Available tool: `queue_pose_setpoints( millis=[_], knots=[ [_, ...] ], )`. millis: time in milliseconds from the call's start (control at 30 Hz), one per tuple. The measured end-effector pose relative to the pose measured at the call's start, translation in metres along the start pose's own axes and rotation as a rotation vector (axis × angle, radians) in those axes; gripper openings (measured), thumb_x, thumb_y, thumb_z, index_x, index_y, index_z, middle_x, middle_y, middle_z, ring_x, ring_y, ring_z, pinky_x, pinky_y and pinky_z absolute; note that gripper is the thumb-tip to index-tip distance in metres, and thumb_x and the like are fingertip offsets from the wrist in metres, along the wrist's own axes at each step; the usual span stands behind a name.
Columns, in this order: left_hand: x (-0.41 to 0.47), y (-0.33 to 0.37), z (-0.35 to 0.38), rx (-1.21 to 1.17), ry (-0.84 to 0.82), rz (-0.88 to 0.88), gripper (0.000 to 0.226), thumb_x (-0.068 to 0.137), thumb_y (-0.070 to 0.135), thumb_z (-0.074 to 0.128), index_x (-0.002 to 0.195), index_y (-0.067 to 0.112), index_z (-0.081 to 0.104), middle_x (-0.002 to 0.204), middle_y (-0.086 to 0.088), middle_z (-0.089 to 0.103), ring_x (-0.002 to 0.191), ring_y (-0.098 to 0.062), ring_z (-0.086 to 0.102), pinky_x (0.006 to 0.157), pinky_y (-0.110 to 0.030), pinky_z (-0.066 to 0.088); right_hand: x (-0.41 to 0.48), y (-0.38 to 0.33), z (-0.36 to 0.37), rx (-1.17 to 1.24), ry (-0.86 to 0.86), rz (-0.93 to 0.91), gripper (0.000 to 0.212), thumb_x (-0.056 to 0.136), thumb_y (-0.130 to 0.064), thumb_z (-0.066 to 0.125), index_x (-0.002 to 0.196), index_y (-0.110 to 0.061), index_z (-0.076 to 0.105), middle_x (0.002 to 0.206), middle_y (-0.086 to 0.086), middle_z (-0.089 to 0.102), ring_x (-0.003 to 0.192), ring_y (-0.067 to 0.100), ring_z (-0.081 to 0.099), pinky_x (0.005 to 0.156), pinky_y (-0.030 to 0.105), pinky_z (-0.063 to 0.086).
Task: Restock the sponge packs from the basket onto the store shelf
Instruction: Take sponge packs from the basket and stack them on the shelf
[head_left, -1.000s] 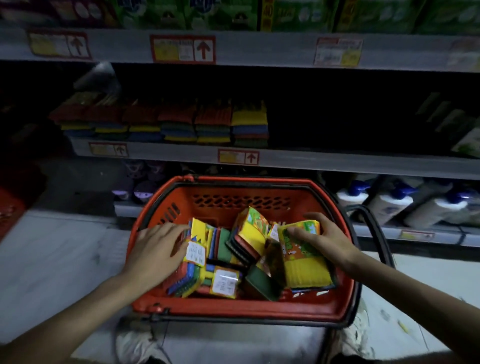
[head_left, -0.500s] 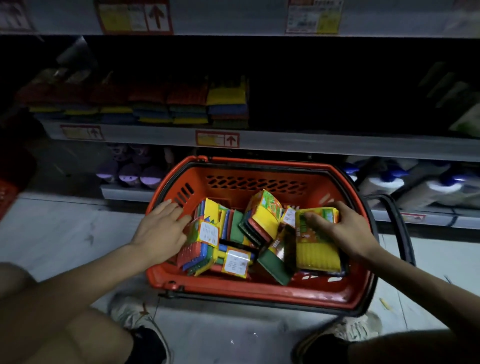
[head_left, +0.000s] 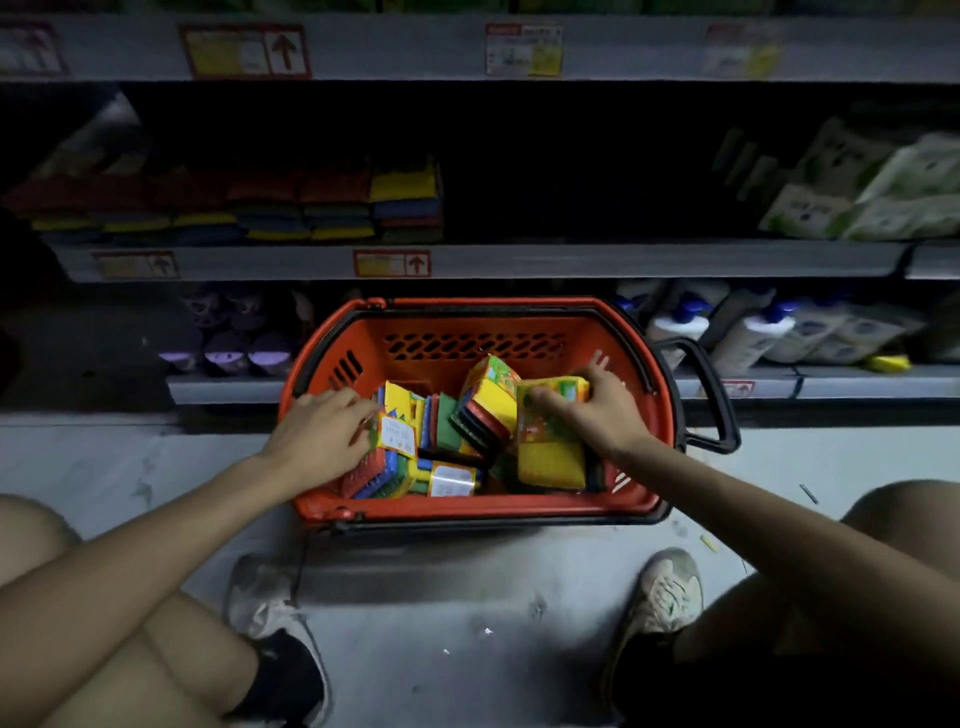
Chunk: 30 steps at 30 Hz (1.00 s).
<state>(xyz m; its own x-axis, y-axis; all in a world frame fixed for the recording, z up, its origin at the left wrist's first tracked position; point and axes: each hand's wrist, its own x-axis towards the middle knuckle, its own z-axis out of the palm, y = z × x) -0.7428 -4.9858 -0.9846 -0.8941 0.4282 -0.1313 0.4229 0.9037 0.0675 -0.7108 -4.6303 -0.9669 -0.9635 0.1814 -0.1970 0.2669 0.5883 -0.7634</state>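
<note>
**Basket on the floor before the shelves**

The basket (head_left: 467, 512) sits on the floor (head_left: 441, 597) at the centre of the frame, just in front of the lowest shelf (head_left: 831, 382). Sponge packs (head_left: 441, 423) lie jumbled in it. The left hand (head_left: 317, 434) rests on those at its left side. The right hand (head_left: 605, 410) grips one pack (head_left: 550, 452) at its right side. Behind and above, the middle shelf (head_left: 519, 260) carries stacked packs (head_left: 332, 208) toward the upper left and bagged goods (head_left: 883, 192) at the upper right. On the lowest shelf, bottles (head_left: 748, 332) lie right of the basket and jars (head_left: 228, 348) stand left of it.

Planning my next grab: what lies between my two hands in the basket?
Loose sponge packs, one tilted, lie between the left hand and right hand; head view.
</note>
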Motion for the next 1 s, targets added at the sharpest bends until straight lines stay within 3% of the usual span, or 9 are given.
queue_pose_setpoints(
  millis=[100, 200, 400, 567, 733, 867, 1000],
  knots=[
    [-0.009, -0.006, 0.001, 0.038, 0.024, 0.009, 0.043, 0.09, 0.028, 0.062, 0.132, 0.024, 0.064, 0.117, -0.002, 0.065, 0.11, -0.027, 0.063, 0.095, -0.043, 0.046, -0.009, 0.002, -0.002, -0.179, 0.075, -0.019, 0.055, 0.079, -0.064, 0.075, 0.108, -0.018, 0.062, 0.105, 0.004, 0.061, 0.095, 0.022, 0.061, 0.082, 0.037, 0.052],
    [-0.006, -0.01, 0.003, 0.077, 0.039, 0.023, 0.041, 0.089, 0.026, 0.063, 0.129, 0.022, 0.066, 0.116, -0.003, 0.066, 0.108, -0.027, 0.063, 0.092, -0.043, 0.049, -0.002, 0.005, -0.01, -0.171, 0.111, 0.008, 0.059, 0.077, -0.069, 0.073, 0.107, -0.02, 0.061, 0.106, 0.007, 0.064, 0.094, 0.025, 0.063, 0.078, 0.035, 0.05],
    [0.016, -0.012, 0.017, 0.104, 0.071, 0.071, 0.051, 0.086, 0.035, 0.039, 0.126, 0.021, 0.067, 0.123, -0.007, 0.063, 0.107, -0.03, 0.065, 0.087, -0.044, 0.051, 0.012, 0.028, 0.0, -0.206, 0.08, 0.09, 0.069, 0.07, -0.085, 0.063, 0.104, -0.026, 0.061, 0.106, 0.002, 0.066, 0.089, 0.021, 0.065, 0.077, 0.039, 0.056],
    [0.04, -0.01, 0.036, 0.236, 0.059, 0.031, 0.047, 0.082, 0.029, 0.053, 0.125, 0.017, 0.068, 0.122, -0.015, 0.064, 0.1, -0.037, 0.066, 0.096, -0.052, 0.043, 0.028, 0.035, 0.003, -0.359, 0.02, 0.012, 0.058, 0.079, -0.072, 0.067, 0.111, -0.024, 0.062, 0.107, -0.001, 0.055, 0.091, 0.021, 0.059, 0.077, 0.036, 0.05],
    [0.049, -0.005, 0.029, 0.23, 0.046, -0.037, 0.055, 0.075, 0.021, 0.076, 0.129, 0.012, 0.066, 0.114, -0.017, 0.068, 0.109, -0.04, 0.063, 0.091, -0.051, 0.045, 0.044, 0.04, -0.011, -0.355, -0.001, -0.074, 0.046, 0.082, -0.065, 0.07, 0.098, -0.023, 0.06, 0.094, -0.001, 0.053, 0.082, 0.019, 0.054, 0.069, 0.033, 0.04],
    [0.058, -0.005, 0.021, 0.218, 0.039, -0.103, 0.057, 0.072, 0.02, 0.079, 0.125, 0.004, 0.068, 0.104, -0.028, 0.07, 0.114, -0.046, 0.061, 0.096, -0.052, 0.048, 0.048, 0.038, -0.019, -0.355, -0.013, -0.071, 0.046, 0.083, -0.064, 0.069, 0.097, -0.021, 0.058, 0.094, 0.001, 0.053, 0.081, 0.02, 0.053, 0.07, 0.032, 0.038],
    [0.068, -0.001, 0.011, 0.227, 0.022, -0.071, 0.045, 0.072, 0.018, 0.075, 0.113, 0.001, 0.071, 0.095, -0.024, 0.071, 0.11, -0.043, 0.062, 0.092, -0.049, 0.05, 0.044, 0.04, -0.025, -0.364, 0.006, -0.044, 0.056, 0.081, -0.066, 0.069, 0.103, -0.015, 0.061, 0.097, 0.004, 0.055, 0.086, 0.024, 0.055, 0.074, 0.035, 0.042]
  ],
)
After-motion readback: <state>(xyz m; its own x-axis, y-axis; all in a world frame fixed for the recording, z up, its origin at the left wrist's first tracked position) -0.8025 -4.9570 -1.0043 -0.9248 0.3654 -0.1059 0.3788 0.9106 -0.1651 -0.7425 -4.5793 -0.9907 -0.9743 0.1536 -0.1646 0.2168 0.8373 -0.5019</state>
